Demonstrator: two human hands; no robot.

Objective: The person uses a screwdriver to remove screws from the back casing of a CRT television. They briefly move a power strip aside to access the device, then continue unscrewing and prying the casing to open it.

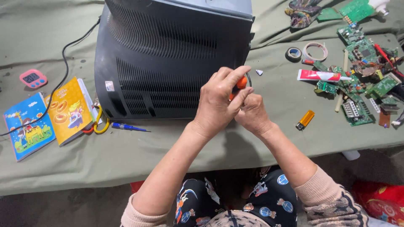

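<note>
Hands meet at the lower right corner of the dark television housing [168, 63]: left hand [219, 103] closes around an orange-handled tool [240, 84], while right hand [252, 114] curls just beside it, its hold hidden.

We see a makeshift repair bench — cloth-covered table [126, 151], scattered circuit boards [362, 54], tape rolls [314, 52], a screwdriver [128, 127] — more home than shop.

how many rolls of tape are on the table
2, side by side right of the dark television casing: a small dark roll and a wider pale roll next to it. More could be hidden in the circuit board pile.
</note>
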